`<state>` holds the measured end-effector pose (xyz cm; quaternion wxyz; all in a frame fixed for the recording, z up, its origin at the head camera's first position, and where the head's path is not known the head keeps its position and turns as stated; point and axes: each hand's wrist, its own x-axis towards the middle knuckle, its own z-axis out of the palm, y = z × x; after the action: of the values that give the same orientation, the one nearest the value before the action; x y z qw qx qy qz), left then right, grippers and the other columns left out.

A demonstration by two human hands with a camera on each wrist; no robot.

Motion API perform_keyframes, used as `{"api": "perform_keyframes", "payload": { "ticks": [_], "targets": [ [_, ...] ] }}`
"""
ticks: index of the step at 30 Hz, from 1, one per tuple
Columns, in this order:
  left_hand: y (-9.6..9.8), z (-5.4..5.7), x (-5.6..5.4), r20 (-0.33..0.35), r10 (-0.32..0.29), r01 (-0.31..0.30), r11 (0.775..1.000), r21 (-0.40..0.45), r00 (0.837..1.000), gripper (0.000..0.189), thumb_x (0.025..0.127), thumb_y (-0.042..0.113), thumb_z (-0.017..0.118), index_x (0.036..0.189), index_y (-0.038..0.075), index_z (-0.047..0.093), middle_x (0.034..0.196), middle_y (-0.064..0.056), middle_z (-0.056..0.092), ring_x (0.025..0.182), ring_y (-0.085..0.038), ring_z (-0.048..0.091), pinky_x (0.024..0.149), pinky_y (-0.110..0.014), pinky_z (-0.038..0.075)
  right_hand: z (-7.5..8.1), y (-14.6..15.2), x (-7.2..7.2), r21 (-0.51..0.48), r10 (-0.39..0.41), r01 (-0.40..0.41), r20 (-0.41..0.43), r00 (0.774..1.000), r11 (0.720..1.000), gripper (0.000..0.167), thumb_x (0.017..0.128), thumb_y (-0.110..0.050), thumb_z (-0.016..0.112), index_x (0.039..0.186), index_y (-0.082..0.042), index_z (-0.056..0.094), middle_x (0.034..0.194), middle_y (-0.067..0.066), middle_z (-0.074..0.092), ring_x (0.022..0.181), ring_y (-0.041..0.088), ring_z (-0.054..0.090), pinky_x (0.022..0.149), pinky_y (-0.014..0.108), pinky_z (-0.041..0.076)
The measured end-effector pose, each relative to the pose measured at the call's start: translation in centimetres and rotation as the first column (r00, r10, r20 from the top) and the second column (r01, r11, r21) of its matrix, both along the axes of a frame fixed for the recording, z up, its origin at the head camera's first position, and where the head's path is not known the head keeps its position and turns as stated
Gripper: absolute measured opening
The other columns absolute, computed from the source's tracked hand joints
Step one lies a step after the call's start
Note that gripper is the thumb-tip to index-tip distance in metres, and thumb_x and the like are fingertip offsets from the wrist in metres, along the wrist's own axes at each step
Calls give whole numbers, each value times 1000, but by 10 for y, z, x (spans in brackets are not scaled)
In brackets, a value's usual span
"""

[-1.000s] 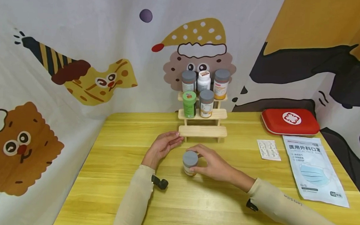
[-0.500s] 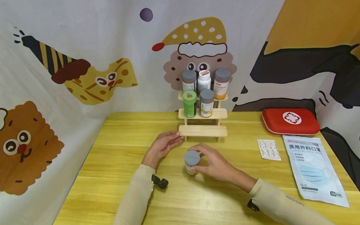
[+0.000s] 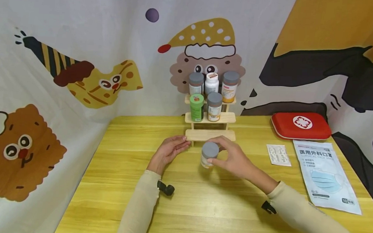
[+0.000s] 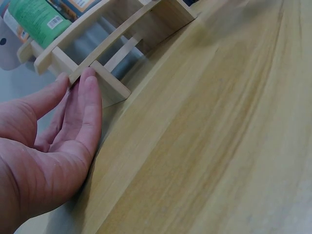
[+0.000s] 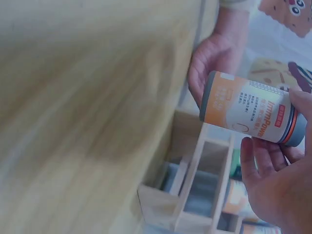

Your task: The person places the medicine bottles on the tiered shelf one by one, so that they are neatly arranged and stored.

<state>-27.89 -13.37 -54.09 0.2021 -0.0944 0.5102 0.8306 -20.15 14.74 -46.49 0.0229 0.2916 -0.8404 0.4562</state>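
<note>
My right hand (image 3: pixel 236 160) grips a supplement bottle (image 3: pixel 207 161) by its grey lid, thumb on one side and fingers on the other. In the right wrist view this bottle (image 5: pixel 246 107) shows a white and orange label and hangs off the table. With thumb and fingertips my left hand (image 3: pixel 167 151) pinches the left end of the lowest step of a small wooden tiered stand (image 3: pixel 210 135). The left wrist view shows those fingertips at the corner of the step (image 4: pixel 111 83). On the middle step are a green bottle (image 3: pixel 196 109) and a grey-lidded bottle (image 3: pixel 214 109).
Three bottles share the top step, a white one (image 3: pixel 211 84) between two grey-lidded ones. At the right of the wooden table (image 3: pixel 111 190) lie a red first-aid case (image 3: pixel 288 127), a face mask packet (image 3: pixel 327 176) and a small printed sheet (image 3: pixel 278 155). A cartoon curtain (image 3: pixel 115 26) hangs behind.
My right hand has lifted the bottle and moved it forward and slightly right, towards the stand's lowest step. The left hand has stayed at the stand's end.
</note>
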Motion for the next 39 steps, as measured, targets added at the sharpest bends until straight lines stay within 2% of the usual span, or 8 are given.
{"api": "perform_keyframes", "payload": {
  "ticks": [8, 15, 21, 23, 26, 31, 36, 39],
  "targets": [
    [0, 0, 0, 0, -4, 4, 1000, 5, 1000, 17, 107, 4, 60, 124, 0, 63, 96, -7, 79, 93, -16, 79, 91, -27, 67, 18, 21, -13, -19, -135, 134, -39, 990, 991, 60, 88, -24, 90, 140, -13, 62, 131, 4, 69, 112, 20, 68, 89, 44, 67],
    [-2, -1, 0, 0, 0, 0, 1000, 5, 1000, 16, 107, 3, 60, 123, 0, 63, 96, -7, 79, 93, -16, 79, 91, -28, 67, 35, 32, -28, -49, -245, 242, -81, 966, 969, 61, 89, -20, 88, 143, -12, 60, 127, 6, 68, 112, 18, 65, 84, 29, 65],
    [-1, 0, 0, -4, -4, 4, 1000, 5, 1000, 16, 107, 3, 59, 123, 0, 62, 96, -7, 79, 93, -15, 79, 92, -28, 67, 47, 33, -44, -107, -333, 321, -127, 934, 941, 61, 89, -17, 88, 143, -11, 62, 126, 7, 65, 116, 17, 61, 85, 42, 66],
    [0, 1, 0, -2, -2, 2, 1000, 6, 1000, 16, 108, 3, 59, 123, 0, 62, 96, -7, 79, 93, -15, 79, 92, -27, 67, 50, 33, -49, -119, -360, 345, -150, 921, 931, 60, 89, -16, 88, 143, -9, 62, 126, 10, 65, 115, 20, 61, 86, 42, 65],
    [1, 1, 0, 1, 2, -2, 1000, 10, 1000, 15, 108, 3, 59, 122, 0, 62, 96, -7, 79, 93, -16, 79, 91, -27, 67, 55, 32, -55, -138, -396, 376, -181, 900, 916, 60, 89, -13, 88, 143, -6, 62, 126, 14, 64, 113, 24, 61, 88, 31, 61],
    [0, 0, 0, -4, 3, -3, 1000, 12, 1000, 14, 107, 3, 60, 121, 1, 64, 97, -7, 79, 93, -16, 79, 92, -28, 67, 57, 31, -65, -155, -441, 416, -203, 874, 896, 60, 88, -13, 88, 142, -4, 62, 131, 17, 64, 117, 29, 61, 84, 9, 45],
    [0, -1, -1, -5, 3, -3, 1000, 14, 1000, 14, 107, 3, 59, 120, 1, 64, 97, -7, 79, 93, -16, 79, 92, -28, 67, 58, 31, -76, -152, -471, 451, -155, 868, 880, 61, 89, -16, 88, 143, -7, 61, 132, 16, 63, 121, 30, 63, 82, 4, 47],
    [-1, -2, -1, 0, 9, -9, 1000, 20, 1000, 13, 107, 2, 59, 119, 1, 64, 96, -8, 79, 92, -16, 79, 91, -28, 67, 58, 31, -82, -147, -482, 466, -103, 870, 872, 62, 90, -17, 87, 145, -8, 59, 134, 15, 61, 122, 30, 63, 82, 8, 53]
  ]
}}
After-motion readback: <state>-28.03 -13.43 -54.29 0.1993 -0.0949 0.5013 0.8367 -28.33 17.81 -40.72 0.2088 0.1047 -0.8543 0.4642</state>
